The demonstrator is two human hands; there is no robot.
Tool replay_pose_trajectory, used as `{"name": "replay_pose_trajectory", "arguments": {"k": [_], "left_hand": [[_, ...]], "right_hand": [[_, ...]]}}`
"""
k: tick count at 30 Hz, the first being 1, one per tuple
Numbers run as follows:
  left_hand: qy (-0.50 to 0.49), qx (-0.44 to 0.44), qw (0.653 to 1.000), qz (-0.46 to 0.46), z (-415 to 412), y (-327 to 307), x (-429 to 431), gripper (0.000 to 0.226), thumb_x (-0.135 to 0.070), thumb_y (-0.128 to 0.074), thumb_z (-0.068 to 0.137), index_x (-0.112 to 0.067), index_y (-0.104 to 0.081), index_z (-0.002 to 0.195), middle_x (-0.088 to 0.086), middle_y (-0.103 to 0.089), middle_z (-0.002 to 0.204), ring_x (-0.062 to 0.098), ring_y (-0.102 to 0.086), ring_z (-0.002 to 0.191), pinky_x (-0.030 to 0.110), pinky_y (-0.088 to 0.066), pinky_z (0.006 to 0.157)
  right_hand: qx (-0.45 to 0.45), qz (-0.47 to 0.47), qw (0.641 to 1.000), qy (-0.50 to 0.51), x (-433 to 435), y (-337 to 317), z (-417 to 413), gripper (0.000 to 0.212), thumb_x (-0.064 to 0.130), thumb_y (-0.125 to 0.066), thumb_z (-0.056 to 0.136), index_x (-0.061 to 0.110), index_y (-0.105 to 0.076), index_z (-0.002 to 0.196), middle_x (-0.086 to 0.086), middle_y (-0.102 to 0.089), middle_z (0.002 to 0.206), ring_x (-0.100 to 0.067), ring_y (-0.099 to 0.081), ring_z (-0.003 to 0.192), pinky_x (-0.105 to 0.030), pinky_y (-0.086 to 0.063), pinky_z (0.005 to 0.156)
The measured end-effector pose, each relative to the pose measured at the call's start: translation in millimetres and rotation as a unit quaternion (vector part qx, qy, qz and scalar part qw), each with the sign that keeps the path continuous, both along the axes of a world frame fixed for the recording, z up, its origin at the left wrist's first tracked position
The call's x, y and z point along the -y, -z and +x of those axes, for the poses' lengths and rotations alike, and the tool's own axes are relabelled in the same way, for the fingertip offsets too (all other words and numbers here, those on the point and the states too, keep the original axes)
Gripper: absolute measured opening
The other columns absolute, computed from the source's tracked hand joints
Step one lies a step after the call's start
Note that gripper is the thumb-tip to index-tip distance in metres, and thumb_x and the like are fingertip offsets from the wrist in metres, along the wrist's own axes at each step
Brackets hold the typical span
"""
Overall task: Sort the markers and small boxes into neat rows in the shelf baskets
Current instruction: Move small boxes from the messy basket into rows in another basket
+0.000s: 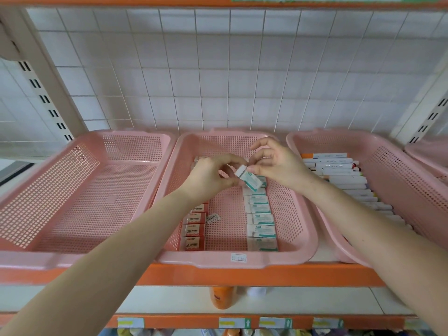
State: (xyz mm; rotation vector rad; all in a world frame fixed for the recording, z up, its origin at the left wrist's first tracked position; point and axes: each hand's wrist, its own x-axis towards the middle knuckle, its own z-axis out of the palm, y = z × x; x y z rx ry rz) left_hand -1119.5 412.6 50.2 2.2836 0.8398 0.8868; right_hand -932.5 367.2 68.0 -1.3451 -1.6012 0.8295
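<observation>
Both hands hold one small white and teal box (249, 179) above the middle pink basket (232, 261). My left hand (211, 177) pinches its near side, and my right hand (276, 163) pinches its far upper end. The box is tilted. Below it a row of white and teal boxes (260, 220) runs along the basket's right side. A row of orange 2B boxes (194, 230) lines the left side, partly hidden by my left forearm. The right pink basket (392, 151) holds a row of white markers (349, 180).
The left pink basket (80, 190) has nothing in it. A loose barcode label (213, 218) lies on the middle basket's floor. An orange shelf edge (242, 275) runs in front, with an orange bottle (221, 297) on the shelf below. White wire grid backs the shelf.
</observation>
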Motion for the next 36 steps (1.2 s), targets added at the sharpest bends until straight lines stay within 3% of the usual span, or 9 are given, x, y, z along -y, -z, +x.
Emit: {"name": "replay_pose_trajectory", "arguments": {"k": [2,5,9,14,18,20,25,31,36], "left_hand": [[-0.039,0.012,0.999,-0.009,-1.0,-0.3,-1.4,0.037,-0.017,-0.083,0.067,-0.021,-0.067,0.1,-0.018,-0.063,0.084,-0.008,-0.057,0.072,0.018,-0.043,0.08],[-0.075,0.048,0.996,-0.015,-2.4,-2.8,-3.5,0.035,-0.015,-0.082,0.069,-0.02,-0.067,0.099,-0.016,-0.064,0.085,-0.007,-0.057,0.072,0.01,-0.046,0.071],[-0.095,0.031,0.995,-0.003,-2.5,-3.6,1.2,0.033,-0.014,-0.078,0.075,-0.017,-0.068,0.106,-0.013,-0.066,0.089,-0.007,-0.058,0.07,0.007,-0.048,0.069],[-0.109,-0.076,0.991,-0.003,3.0,-17.4,-6.2,0.025,-0.019,-0.074,0.079,-0.017,-0.069,0.104,-0.012,-0.067,0.089,-0.008,-0.056,0.071,0.002,-0.047,0.065],[-0.116,-0.149,0.981,-0.05,15.9,-15.6,-14.3,0.031,-0.024,-0.077,0.077,-0.016,-0.07,0.105,-0.004,-0.07,0.099,0.0,-0.06,0.077,0.012,-0.048,0.071],[-0.096,-0.211,0.971,-0.056,24.9,-3.7,-12.2,0.038,-0.026,-0.077,0.077,-0.013,-0.068,0.112,0.0,-0.07,0.104,0.007,-0.061,0.084,0.016,-0.047,0.077],[-0.08,-0.251,0.962,-0.076,42.4,15.2,-15.1,0.043,-0.029,-0.076,0.078,-0.012,-0.065,0.116,0.002,-0.067,0.11,0.009,-0.058,0.088,0.019,-0.048,0.084],[-0.097,-0.284,0.951,-0.07,52.1,24.7,-15.2,0.031,-0.031,-0.075,0.079,-0.02,-0.058,0.103,-0.003,-0.067,0.098,0.013,-0.062,0.085,0.032,-0.055,0.08],[-0.117,-0.317,0.941,-0.031,47.9,26.9,-17.4,0.024,-0.044,-0.071,0.079,-0.027,-0.058,0.091,-0.009,-0.062,0.091,0.012,-0.06,0.084,0.032,-0.055,0.076]], "right_hand": [[0.036,0.011,0.999,0.002,0.0,-1.9,1.0,0.038,0.008,-0.075,0.077,0.033,-0.054,0.097,0.007,-0.066,0.088,-0.011,-0.066,0.085,-0.036,-0.055,0.084],[0.114,0.017,0.993,-0.005,1.9,-4.1,0.7,0.035,0.01,-0.076,0.076,0.035,-0.061,0.094,0.015,-0.068,0.087,-0.002,-0.066,0.083,-0.027,-0.056,0.082],[0.169,0.031,0.985,0.023,0.1,1.5,3.9,0.034,0.013,-0.077,0.076,0.029,-0.067,0.104,0.01,-0.069,0.091,-0.004,-0.067,0.082,-0.026,-0.056,0.083],[0.228,0.073,0.97,0.053,-3.3,-4.5,17.2,0.034,0.016,-0.069,0.084,0.017,-0.064,0.118,0.006,-0.068,0.102,-0.006,-0.064,0.088,-0.022,-0.053,0.086],[0.32,0.089,0.933,0.141,-9.6,-3.5,36.4,0.034,0.016,-0.058,0.09,0.014,-0.06,0.124,-0.001,-0.068,0.107,-0.015,-0.063,0.093,-0.035,-0.051,0.089],[0.349,0.066,0.924,0.144,-11.0,2.3,42.3,0.034,0.015,-0.057,0.091,0.012,-0.06,0.124,-0.005,-0.067,0.109,-0.016,-0.062,0.095,-0.034,-0.05,0.092],[0.36,0.068,0.922,0.124,-13.1,5.6,44.1,0.033,0.011,-0.056,0.091,0.009,-0.061,0.123,-0.006,-0.063,0.118,-0.014,-0.06,0.099,-0.023,-0.043,0.091],[0.365,0.06,0.921,0.118,-14.8,7.0,44.6,0.032,0.015,-0.054,0.092,0.011,-0.061,0.123,-0.006,-0.06,0.118,-0.016,-0.059,0.099,-0.026,-0.042,0.088],[0.371,0.058,0.92,0.113,-15.7,6.4,46.0,0.033,0.016,-0.053,0.093,0.011,-0.06,0.124,-0.006,-0.06,0.119,-0.018,-0.055,0.106,-0.031,-0.044,0.093]]}}
